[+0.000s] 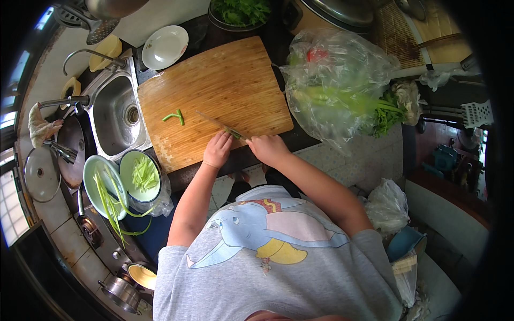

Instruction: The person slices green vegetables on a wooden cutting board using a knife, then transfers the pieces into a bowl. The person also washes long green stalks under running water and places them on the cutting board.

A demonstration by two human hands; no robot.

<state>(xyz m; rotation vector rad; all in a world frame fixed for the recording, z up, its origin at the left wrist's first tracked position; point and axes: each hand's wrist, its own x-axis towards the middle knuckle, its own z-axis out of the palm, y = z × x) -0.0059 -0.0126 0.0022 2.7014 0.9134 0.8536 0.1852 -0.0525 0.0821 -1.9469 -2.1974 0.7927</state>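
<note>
A large wooden cutting board (225,80) lies on the dark counter. At its near edge my right hand (268,149) is closed on the handle of a knife (213,120), whose blade points up and left across the board. My left hand (219,149) rests beside the blade, its fingertips on a small green vegetable piece (236,135). A few cut green stalks (178,117) lie apart, left of the knife tip. To the left, an enamel bowl (139,175) holds pale green slices, and a light green basin (105,188) holds long green stalks that hang over its rim.
A steel sink (120,116) adjoins the board's left side. A white plate (165,47) stands behind the board. A clear plastic bag (333,88) of vegetables with leafy tops bulges at the right. A plate of green leaves (241,12) and a lidded pot (337,16) are at the back.
</note>
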